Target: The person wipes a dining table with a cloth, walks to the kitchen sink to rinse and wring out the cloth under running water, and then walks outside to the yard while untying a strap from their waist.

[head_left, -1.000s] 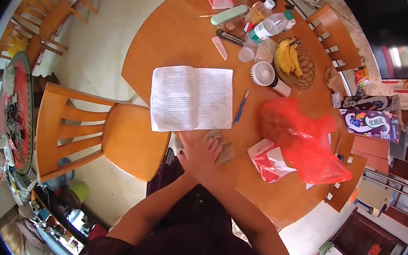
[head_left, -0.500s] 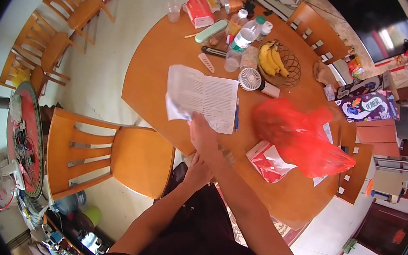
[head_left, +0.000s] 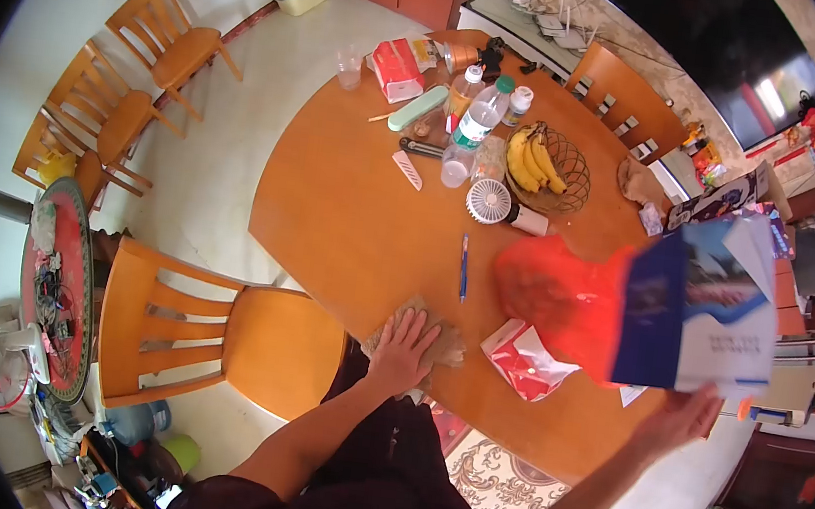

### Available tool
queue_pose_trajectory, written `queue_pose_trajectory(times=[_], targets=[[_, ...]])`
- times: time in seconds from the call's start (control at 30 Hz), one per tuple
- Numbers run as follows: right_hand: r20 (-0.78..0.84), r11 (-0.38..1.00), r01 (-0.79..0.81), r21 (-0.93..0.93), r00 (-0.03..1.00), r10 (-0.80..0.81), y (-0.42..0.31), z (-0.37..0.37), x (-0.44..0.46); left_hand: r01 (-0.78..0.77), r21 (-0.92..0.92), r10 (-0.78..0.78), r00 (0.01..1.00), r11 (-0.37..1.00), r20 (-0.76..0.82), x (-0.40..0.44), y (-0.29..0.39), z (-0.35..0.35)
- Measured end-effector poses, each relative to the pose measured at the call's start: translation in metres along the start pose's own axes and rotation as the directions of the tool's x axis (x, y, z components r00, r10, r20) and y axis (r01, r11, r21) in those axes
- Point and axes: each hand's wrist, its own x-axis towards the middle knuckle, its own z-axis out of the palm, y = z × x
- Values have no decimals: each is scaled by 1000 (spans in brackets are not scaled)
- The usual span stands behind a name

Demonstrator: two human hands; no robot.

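My left hand lies flat with fingers spread on a brownish-grey cloth at the near table edge. Out to the right, my right hand grips the bottom edge of a booklet with a blue and white cover. The booklet is raised above the right side of the table and partly covers a red plastic bag. Between the hands sits a red and white tissue pack. A blue pen rests alone on the wood.
Bananas in a wire basket, a small white fan and a green-capped bottle stand toward the back of the wooden table. A chair is at the left edge. Cartons are at far right.
My right hand has lifted the booklet off the table and swung it right, over the red bag. The pen is now uncovered. My left hand now shows spread on the cloth.
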Motion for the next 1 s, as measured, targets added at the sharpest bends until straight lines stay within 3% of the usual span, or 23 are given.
queue_pose_trajectory(times=[0.07,0.13,0.2,0.27,0.3,0.33,0.4,0.43,0.47,0.53,0.57,0.6,0.63,0.7,0.73,0.8,0.9,1.0], targets=[[-25,948,152,-279,986,-166,4,-12,13,13,8,-14,999,1000,36,28,-13,-10],[22,761,241,-603,958,-287,9,-10,17,67,-11,-67,997,998,-32,65,-37,-12],[286,410,278,-869,957,-42,33,-24,25,153,-6,-153,982,988,-114,103,-64,-18],[347,227,301,-926,917,197,67,-24,22,277,13,-269,940,961,-209,135,-104,-30],[332,250,266,-931,902,276,91,-25,16,381,60,-359,906,923,-223,148,-131,-37],[452,196,407,-892,811,372,134,-60,27,483,105,-448,860,870,-243,159,-163,-46],[478,143,456,-878,838,263,115,-20,8,684,42,-639,700,728,-320,174,-226,-70],[492,119,477,-871,847,203,105,6,-1,725,43,-650,640,687,-409,177,-266,-74],[368,218,320,-922,900,234,105,26,-2,764,44,-651,577,644,-493,181,-296,-76],[356,544,155,-825,890,285,94,95,-24,836,8,-728,482,548,-487,203,-320,-80],[419,630,128,-766,843,338,93,139,-44,865,-9,-760,435,501,-483,212,-329,-82],[856,647,634,-423,514,55,143,128,-51,805,72,-709,557,588,-434,219,-327,-82],[797,836,305,-456,559,231,145,188,-81,731,141,-648,663,667,-375,226,-314,-80],[840,723,428,-543,289,459,165,271,-116,485,234,-440,871,843,-218,231,-280,-72],[930,905,324,-274,329,164,198,301,-138,306,253,-282,951,918,-124,223,-260,-67],[901,773,466,-431,272,339,202,371,-148,140,73,-142,990,987,16,195,-227,-82],[851,575,627,-526,401,341,258,413,-160,192,3,-191,980,981,-49,157,-216,-71],[822,445,722,-529,307,480,261,430,-150,263,-65,-268,961,963,-74,148,-209,-69]])
